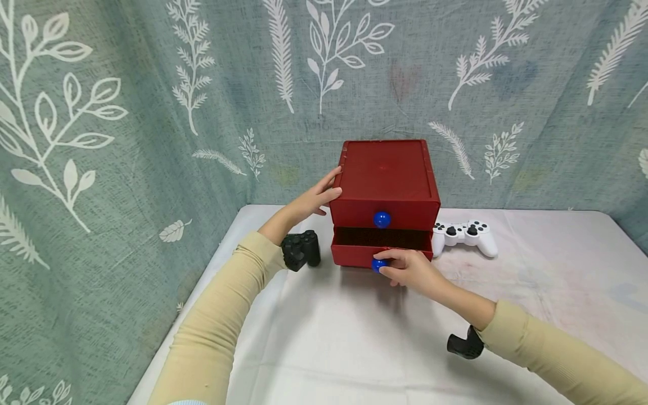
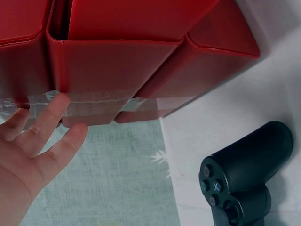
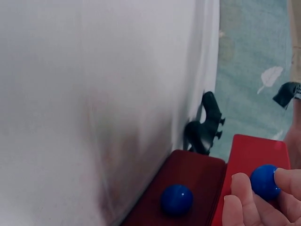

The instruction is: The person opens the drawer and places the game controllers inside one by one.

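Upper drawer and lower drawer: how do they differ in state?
The upper drawer is closed, while the lower drawer is pulled partly open. The upper knob is untouched, whereas the lower knob is held by the right hand. Both drawers are red, each with a round blue knob.

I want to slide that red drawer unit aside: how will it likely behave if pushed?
The red drawer unit will probably stay stiff, given its straight, crisp edges. Its lower drawer stands partly open, so a push on that front may just slide it inward. Being boxy and broad, the unit seems likelier to slide than roll.
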A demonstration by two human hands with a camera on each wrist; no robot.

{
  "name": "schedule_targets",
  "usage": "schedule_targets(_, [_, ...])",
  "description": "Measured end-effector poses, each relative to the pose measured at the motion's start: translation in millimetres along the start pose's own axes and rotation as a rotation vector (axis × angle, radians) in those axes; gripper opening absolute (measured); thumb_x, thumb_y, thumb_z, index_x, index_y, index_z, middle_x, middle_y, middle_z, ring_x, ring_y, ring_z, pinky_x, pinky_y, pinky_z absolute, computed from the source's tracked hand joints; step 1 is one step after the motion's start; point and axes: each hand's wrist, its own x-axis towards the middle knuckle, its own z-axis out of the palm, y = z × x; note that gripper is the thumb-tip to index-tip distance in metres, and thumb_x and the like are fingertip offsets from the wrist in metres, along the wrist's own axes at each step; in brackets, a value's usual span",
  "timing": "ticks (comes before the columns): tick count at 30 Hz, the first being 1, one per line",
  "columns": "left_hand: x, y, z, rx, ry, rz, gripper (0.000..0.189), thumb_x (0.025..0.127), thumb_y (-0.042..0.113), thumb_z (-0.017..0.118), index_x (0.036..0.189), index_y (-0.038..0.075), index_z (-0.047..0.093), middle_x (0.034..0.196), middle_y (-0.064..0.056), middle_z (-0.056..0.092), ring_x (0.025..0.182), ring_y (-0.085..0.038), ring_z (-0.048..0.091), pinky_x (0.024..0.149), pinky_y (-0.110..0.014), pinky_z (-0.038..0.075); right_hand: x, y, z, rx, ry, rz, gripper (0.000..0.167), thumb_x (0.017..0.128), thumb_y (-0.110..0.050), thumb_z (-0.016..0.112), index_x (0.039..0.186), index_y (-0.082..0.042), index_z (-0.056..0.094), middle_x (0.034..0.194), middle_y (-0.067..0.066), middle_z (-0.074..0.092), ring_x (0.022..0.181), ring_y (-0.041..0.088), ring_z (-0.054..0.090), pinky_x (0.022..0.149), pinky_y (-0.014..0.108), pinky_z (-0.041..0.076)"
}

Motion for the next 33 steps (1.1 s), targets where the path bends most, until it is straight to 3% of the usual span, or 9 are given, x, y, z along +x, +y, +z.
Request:
schedule_targets(11, [-0.1,-1.3,-1.0,-0.011,0.002,-0.001,0.070,0.086,0.060,0.041,0.143,0.047,0.005,0.153,-0.003,0.010,0.123,-0.034,0.039,0.093,-0.054,0.036,-14.5,-3.0,3.1,0.029,-0.072,-0.104,0.031,0.088,-0.015,0.061,0.116,-0.003,0.061,0.091,0.011,0.067,0.057,0.014,0.060,0.058,0.033,0.051])
schedule_targets(18, [1.3,-2.1,-0.7,-0.015,0.009,-0.005,0.068,0.086,0.056,0.042,0.143,0.047,0.006,0.153,-0.002,0.010,0.123,-0.033,0.040,0.094,-0.057,0.035,-20.8,-5.5,6.4,0.045,-0.102,-0.014,0.034,0.089,-0.010,0.059,0.122,-0.001,0.057,0.104,0.018,0.064,0.061,0.017,0.062,0.065,0.041,0.052])
schedule_targets(23, [1.9,-1.3,-0.3,-0.014,0.010,-0.001,0.067,0.087,0.055,0.041,0.143,0.047,0.007,0.152,-0.002,0.012,0.122,-0.033,0.041,0.093,-0.057,0.035,-25.9,-9.7,5.8,0.057,-0.120,0.009,0.035,0.089,-0.013,0.059,0.122,-0.003,0.057,0.103,0.017,0.065,0.062,0.013,0.061,0.066,0.037,0.053])
schedule_targets(29, [1.7,-1.2,-0.4,-0.012,0.003,0.006,0.071,0.084,0.061,0.042,0.143,0.047,0.005,0.152,-0.002,0.012,0.122,-0.033,0.041,0.094,-0.057,0.035,-32.7,-13.3,9.2,0.040,-0.141,0.010,0.034,0.088,-0.014,0.060,0.121,-0.004,0.059,0.105,0.014,0.065,0.068,0.018,0.063,0.065,0.027,0.052])
schedule_targets(33, [0.5,-0.4,-0.5,0.001,-0.001,0.007,0.071,0.085,0.061,0.041,0.144,0.046,0.004,0.153,-0.002,0.012,0.122,-0.033,0.042,0.092,-0.054,0.037,-37.5,-15.5,11.5,0.030,-0.157,-0.006,0.034,0.088,-0.013,0.061,0.120,-0.004,0.059,0.100,0.011,0.066,0.069,0.020,0.063,0.065,0.029,0.052])
